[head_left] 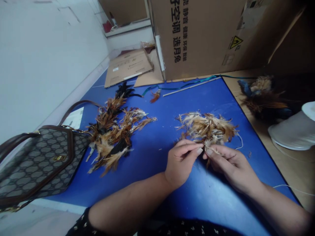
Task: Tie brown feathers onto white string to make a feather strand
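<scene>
My left hand (180,160) and my right hand (231,165) meet at the near edge of a loose pile of pale brown feathers (209,127) on the blue mat (157,154). Both hands are closed in a pinch, fingertips almost touching, on a small feather piece (209,151) drawn from that pile. A thin white thread (240,141) trails off the pile's right side. A second, larger heap of darker brown and black feathers (114,131) lies to the left of my left hand.
A patterned handbag (39,164) sits at the mat's left edge. A big cardboard box (209,36) stands behind the mat, with a thin stick (192,87) and a green cord in front. At right lie a white spool (295,129) and more feathers (264,98).
</scene>
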`<state>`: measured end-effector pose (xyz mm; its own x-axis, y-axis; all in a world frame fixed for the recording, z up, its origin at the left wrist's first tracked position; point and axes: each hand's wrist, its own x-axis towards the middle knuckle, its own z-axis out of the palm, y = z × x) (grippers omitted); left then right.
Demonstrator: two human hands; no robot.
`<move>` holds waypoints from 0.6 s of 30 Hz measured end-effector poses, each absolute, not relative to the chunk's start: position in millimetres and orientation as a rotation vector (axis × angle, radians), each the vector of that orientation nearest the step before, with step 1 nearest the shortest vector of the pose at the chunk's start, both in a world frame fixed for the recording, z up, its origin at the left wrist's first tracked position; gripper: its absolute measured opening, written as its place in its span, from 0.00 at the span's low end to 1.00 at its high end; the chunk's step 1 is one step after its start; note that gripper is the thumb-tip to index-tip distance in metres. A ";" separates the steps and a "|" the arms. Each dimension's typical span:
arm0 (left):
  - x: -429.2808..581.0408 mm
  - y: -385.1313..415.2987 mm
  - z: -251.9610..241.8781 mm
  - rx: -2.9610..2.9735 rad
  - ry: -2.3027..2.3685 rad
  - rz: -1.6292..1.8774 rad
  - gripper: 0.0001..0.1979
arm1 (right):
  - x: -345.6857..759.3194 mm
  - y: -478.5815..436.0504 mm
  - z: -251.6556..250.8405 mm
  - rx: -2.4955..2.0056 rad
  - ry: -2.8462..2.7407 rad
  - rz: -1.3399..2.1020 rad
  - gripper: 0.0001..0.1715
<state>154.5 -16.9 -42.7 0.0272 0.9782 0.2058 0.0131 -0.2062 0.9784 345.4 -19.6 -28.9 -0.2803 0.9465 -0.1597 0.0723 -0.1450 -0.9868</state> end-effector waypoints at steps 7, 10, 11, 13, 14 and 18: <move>153.5 -14.1 -43.8 1.466 0.931 1.332 0.07 | 348.7 -19.1 -34.9 -1.160 -1.224 1.736 0.32; 152.6 -13.7 -41.9 1.464 0.891 1.296 0.06 | 348.5 -18.4 -31.3 -1.081 -1.148 1.849 0.30; 152.3 -13.9 -41.1 1.453 0.892 1.284 0.06 | 348.2 -18.2 -30.0 -1.062 -1.136 1.880 0.30; 151.9 -14.4 -40.4 1.410 0.913 1.266 0.05 | 348.1 -18.2 -28.6 -1.052 -1.129 1.906 0.29; 151.8 -14.5 -40.7 1.374 0.936 1.267 0.06 | 348.4 -18.3 -28.9 -1.060 -1.136 1.897 0.29; 152.6 -11.9 -47.0 1.114 1.071 1.370 0.09 | 354.0 -19.0 -36.7 -1.136 -1.199 1.768 0.29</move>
<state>152.6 -11.9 -47.0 -0.0453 0.9964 0.0711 -0.1712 -0.0778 0.9822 354.0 -19.0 -36.7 -0.3648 0.8901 -0.2732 -0.0757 -0.3208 -0.9441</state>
